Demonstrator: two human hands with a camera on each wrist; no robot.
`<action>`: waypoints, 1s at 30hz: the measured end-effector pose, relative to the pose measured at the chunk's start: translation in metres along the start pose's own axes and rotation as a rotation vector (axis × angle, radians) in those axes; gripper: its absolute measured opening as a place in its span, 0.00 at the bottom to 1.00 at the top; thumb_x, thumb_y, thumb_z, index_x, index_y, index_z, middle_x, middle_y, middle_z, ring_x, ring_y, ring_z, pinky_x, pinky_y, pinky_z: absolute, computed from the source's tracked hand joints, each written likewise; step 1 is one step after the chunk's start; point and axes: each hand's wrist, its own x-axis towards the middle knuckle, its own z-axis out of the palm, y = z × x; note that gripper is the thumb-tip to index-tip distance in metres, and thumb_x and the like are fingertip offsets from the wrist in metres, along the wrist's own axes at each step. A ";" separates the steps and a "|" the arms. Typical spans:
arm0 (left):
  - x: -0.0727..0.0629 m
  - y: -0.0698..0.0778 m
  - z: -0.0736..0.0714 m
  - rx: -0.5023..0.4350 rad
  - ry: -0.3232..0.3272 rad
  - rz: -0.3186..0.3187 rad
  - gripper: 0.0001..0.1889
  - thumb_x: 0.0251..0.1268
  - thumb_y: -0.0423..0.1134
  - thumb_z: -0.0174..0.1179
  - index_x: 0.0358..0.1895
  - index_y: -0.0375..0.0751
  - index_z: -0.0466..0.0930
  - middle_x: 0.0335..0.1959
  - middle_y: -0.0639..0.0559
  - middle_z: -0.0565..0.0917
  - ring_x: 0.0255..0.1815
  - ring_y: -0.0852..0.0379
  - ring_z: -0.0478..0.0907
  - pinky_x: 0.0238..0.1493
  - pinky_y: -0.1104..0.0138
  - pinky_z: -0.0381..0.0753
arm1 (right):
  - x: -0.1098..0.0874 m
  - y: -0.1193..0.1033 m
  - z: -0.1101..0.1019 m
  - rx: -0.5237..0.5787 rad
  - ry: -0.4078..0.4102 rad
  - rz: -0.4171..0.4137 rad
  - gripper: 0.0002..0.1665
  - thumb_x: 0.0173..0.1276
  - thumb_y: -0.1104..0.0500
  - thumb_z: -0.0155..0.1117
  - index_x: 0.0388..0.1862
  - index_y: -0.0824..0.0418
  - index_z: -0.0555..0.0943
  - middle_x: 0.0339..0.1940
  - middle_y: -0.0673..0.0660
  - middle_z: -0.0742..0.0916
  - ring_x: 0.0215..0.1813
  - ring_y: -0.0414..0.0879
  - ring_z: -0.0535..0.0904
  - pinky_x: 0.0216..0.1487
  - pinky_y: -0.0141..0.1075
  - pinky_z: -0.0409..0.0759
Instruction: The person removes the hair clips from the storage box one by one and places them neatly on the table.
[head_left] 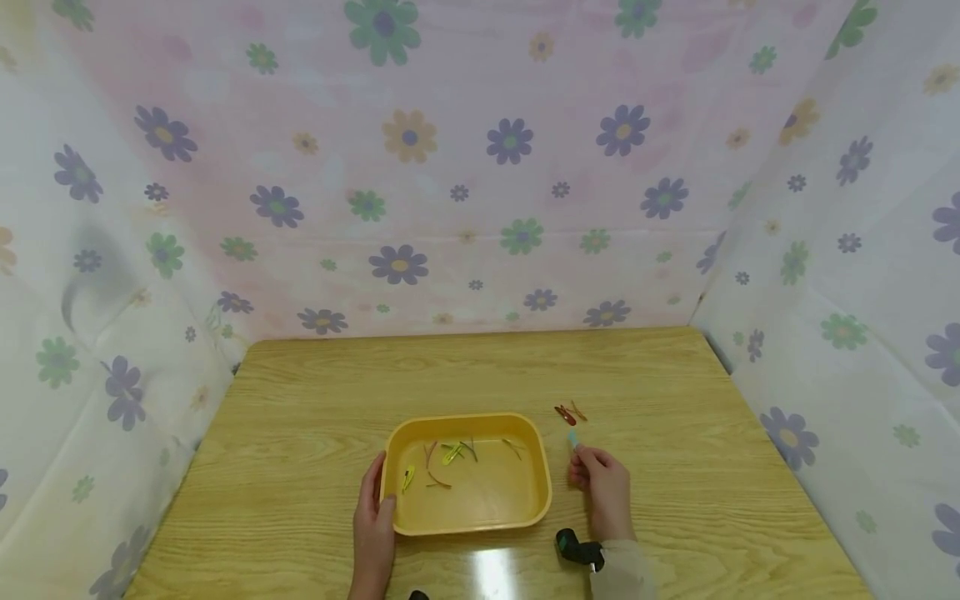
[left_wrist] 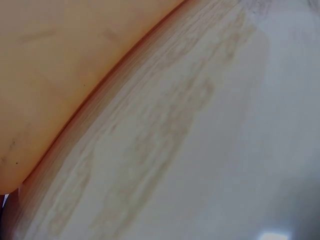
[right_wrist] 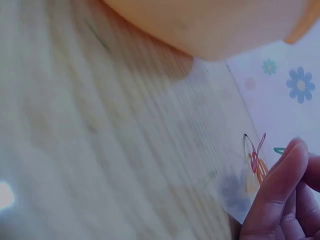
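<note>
My left hand [head_left: 374, 525] holds a yellow plastic tray [head_left: 471, 531] by its left end, thumb at the rim and fingers along the outer wall. Inside the tray lie several hair clips, among them a yellow clip [head_left: 408, 478] at the left and a yellow-green clip [head_left: 452, 454] near the middle. Between thumb and forefinger, my right hand [head_left: 606, 490] pinches a light blue hair clip [head_left: 573, 437] just right of the tray. Beyond it on the table are a red hair clip [head_left: 566, 415] and an orange one [head_left: 578, 410].
The wood-grain table [head_left: 315, 392] carries the tray near its front. Flower-printed cloth [head_left: 465, 167] hangs behind and on both sides. A black device [head_left: 576, 547] is by the right wrist.
</note>
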 end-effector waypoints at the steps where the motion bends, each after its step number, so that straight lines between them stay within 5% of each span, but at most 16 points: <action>1: 0.000 0.000 0.000 0.000 0.000 0.001 0.32 0.58 0.23 0.40 0.66 0.54 0.58 0.65 0.59 0.59 0.65 0.64 0.53 0.54 0.82 0.60 | 0.002 -0.001 -0.001 0.006 0.000 -0.002 0.20 0.62 0.56 0.58 0.42 0.74 0.74 0.29 0.58 0.82 0.28 0.44 0.79 0.31 0.34 0.80; 30: 0.002 -0.004 -0.001 -0.010 -0.011 -0.008 0.32 0.57 0.23 0.40 0.67 0.52 0.57 0.66 0.59 0.58 0.65 0.66 0.53 0.54 0.81 0.61 | 0.037 -0.024 -0.015 0.017 -0.003 0.068 0.23 0.64 0.54 0.55 0.51 0.69 0.71 0.26 0.49 0.83 0.29 0.40 0.80 0.27 0.29 0.78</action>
